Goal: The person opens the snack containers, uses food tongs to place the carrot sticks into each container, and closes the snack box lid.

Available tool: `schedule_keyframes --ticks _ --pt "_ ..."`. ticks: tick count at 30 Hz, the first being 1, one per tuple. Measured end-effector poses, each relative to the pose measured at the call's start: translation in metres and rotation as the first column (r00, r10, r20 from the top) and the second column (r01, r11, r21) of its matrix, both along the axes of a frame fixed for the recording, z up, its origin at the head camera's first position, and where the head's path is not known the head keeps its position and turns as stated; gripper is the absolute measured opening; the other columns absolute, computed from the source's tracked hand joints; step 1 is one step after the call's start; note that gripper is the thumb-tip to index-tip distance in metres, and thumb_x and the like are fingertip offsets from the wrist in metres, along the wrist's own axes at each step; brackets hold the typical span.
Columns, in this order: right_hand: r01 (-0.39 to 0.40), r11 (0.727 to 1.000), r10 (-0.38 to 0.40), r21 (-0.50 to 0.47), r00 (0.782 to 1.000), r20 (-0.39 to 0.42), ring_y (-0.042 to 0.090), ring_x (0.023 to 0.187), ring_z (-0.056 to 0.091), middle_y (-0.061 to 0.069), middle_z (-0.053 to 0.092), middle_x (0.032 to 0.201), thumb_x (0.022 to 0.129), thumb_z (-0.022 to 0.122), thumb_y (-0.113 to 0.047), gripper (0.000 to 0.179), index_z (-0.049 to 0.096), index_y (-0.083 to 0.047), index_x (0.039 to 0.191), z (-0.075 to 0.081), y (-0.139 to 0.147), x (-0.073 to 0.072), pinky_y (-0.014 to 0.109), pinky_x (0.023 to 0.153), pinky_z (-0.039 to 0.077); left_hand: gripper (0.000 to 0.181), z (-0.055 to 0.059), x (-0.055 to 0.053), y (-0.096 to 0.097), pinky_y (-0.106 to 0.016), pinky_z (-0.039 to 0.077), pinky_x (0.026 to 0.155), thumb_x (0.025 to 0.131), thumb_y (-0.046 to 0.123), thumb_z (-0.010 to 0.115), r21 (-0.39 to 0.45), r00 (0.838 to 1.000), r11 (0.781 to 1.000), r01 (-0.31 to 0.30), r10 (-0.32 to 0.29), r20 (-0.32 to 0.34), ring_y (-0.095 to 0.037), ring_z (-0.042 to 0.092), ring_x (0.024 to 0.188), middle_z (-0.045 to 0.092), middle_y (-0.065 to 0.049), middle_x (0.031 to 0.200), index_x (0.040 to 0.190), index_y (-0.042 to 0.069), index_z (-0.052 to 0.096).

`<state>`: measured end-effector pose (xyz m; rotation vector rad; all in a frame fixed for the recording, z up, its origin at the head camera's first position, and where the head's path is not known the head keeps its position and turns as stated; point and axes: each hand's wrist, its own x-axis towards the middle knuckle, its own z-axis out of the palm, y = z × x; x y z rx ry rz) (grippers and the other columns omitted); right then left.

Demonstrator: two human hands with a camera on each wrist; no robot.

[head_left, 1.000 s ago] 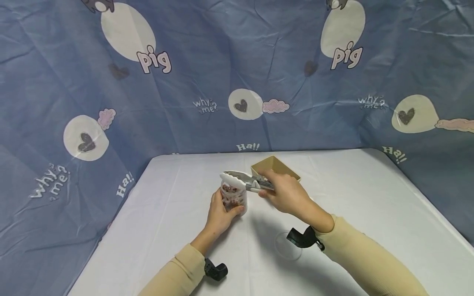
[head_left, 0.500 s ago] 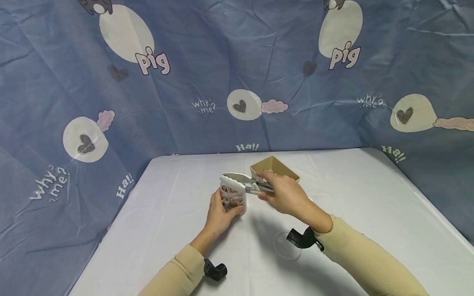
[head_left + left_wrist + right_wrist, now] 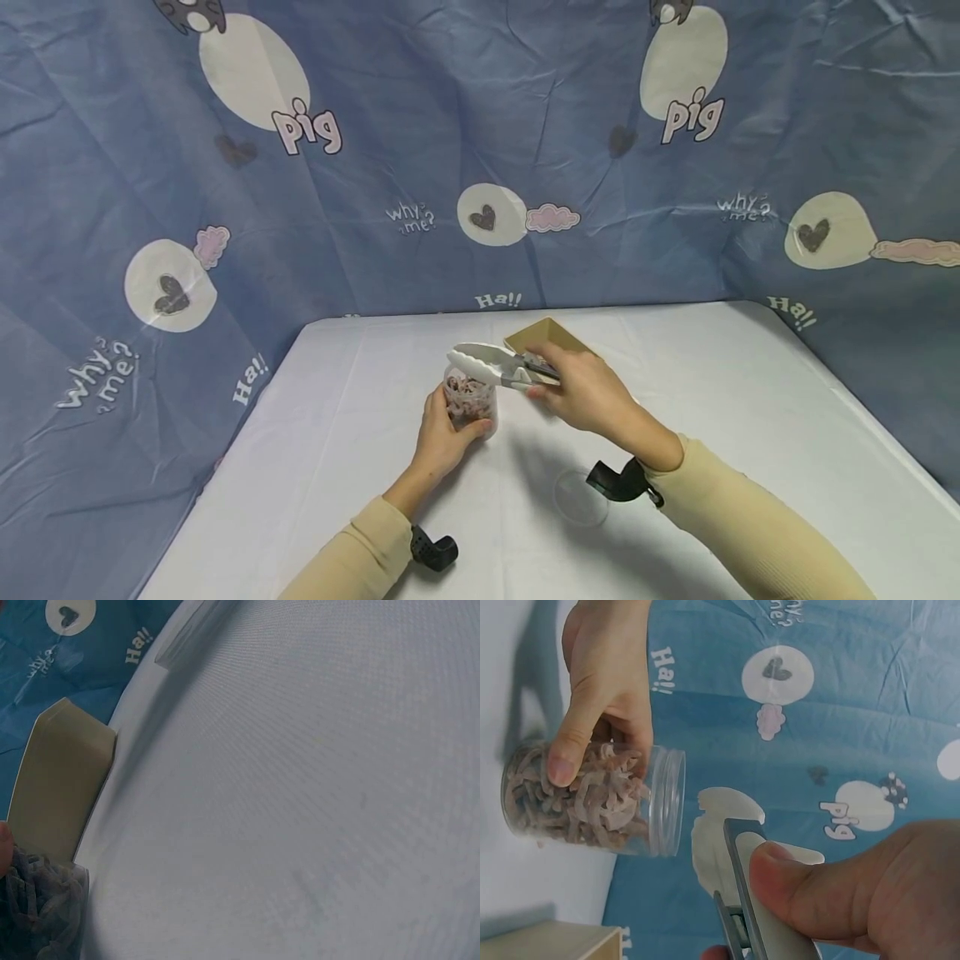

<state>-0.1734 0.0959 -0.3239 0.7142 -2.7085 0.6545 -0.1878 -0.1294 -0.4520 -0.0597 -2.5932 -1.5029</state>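
My left hand (image 3: 444, 433) wraps round a clear plastic jar (image 3: 472, 417), thumb across its near side. Brownish-pink curled strips (image 3: 592, 799) fill most of the jar, whose threaded mouth has no lid on it. Tongs with white scalloped heads (image 3: 480, 364) and metal arms are gripped in my right hand (image 3: 585, 392). The tong heads are spread a little, close above the jar mouth, with nothing visible between them. In the right wrist view the thumb presses along one tong handle.
Behind the right hand stands a beige open box (image 3: 549, 331), partly hidden by that hand. A clear round lid (image 3: 581, 497) lies on the white tablecloth (image 3: 375, 375) near the right wrist. A blue patterned curtain (image 3: 405, 150) hangs behind the table.
The right hand and tongs have shifted slightly to the right and up over the jar. My left hand still holds the jar in about the same place.
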Motion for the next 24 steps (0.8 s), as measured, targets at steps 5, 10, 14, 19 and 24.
schedule_keyframes --ticks 5,10,14,19,24 --pt "0.011 1.000 -0.011 -0.009 1.000 0.024 0.025 0.080 0.067 0.014 0.074 0.100 0.084 0.078 -0.024 0.053 0.057 -0.012 0.132 0.001 0.004 0.000 0.045 0.069 0.054 0.090 0.000 0.000 0.000 -0.055 0.028 0.120 0.083 0.028 0.079 -0.001 1.000 1.000 0.002 -0.002 0.007 -0.037 0.038 0.140 0.036 -0.019 0.150 0.151 0.005 0.026" --pt "0.040 0.999 -0.039 -0.024 0.998 0.055 0.029 0.088 0.069 0.013 0.073 0.106 0.085 0.077 -0.026 0.055 0.056 -0.013 0.134 0.002 0.013 0.000 0.048 0.074 0.054 0.090 -0.001 0.000 0.001 -0.055 0.028 0.120 0.083 0.028 0.079 -0.014 1.000 1.000 0.000 0.000 0.011 -0.037 0.038 0.140 0.036 -0.019 0.150 0.151 0.005 0.025" --pt "0.083 0.995 -0.079 -0.053 0.994 0.078 0.033 0.095 0.069 0.017 0.072 0.111 0.087 0.074 -0.026 0.057 0.053 -0.010 0.138 -0.001 0.028 -0.002 0.051 0.079 0.054 0.090 -0.001 -0.001 0.002 -0.055 0.028 0.120 0.084 0.028 0.078 -0.022 1.000 1.000 0.000 0.000 0.016 -0.037 0.037 0.141 0.036 -0.019 0.150 0.152 0.005 0.025" --pt "0.170 0.983 -0.161 -0.066 0.979 0.122 0.046 0.111 0.062 0.029 0.064 0.124 0.090 0.071 -0.025 0.065 0.043 -0.002 0.144 -0.013 0.055 -0.004 0.059 0.091 0.050 0.090 -0.001 -0.001 0.002 -0.055 0.029 0.119 0.085 0.029 0.077 -0.037 1.000 0.999 -0.003 0.004 0.022 -0.037 0.037 0.141 0.036 -0.019 0.150 0.152 0.004 0.024" --pt "0.258 0.963 -0.243 -0.071 0.955 0.172 0.054 0.118 0.053 0.038 0.054 0.131 0.092 0.067 -0.025 0.071 0.033 0.008 0.146 -0.031 0.083 -0.007 0.065 0.095 0.044 0.090 -0.002 -0.002 0.001 -0.055 0.029 0.119 0.085 0.030 0.077 -0.031 1.000 1.000 0.000 0.000 0.019 -0.037 0.036 0.141 0.035 -0.020 0.150 0.152 0.004 0.023"
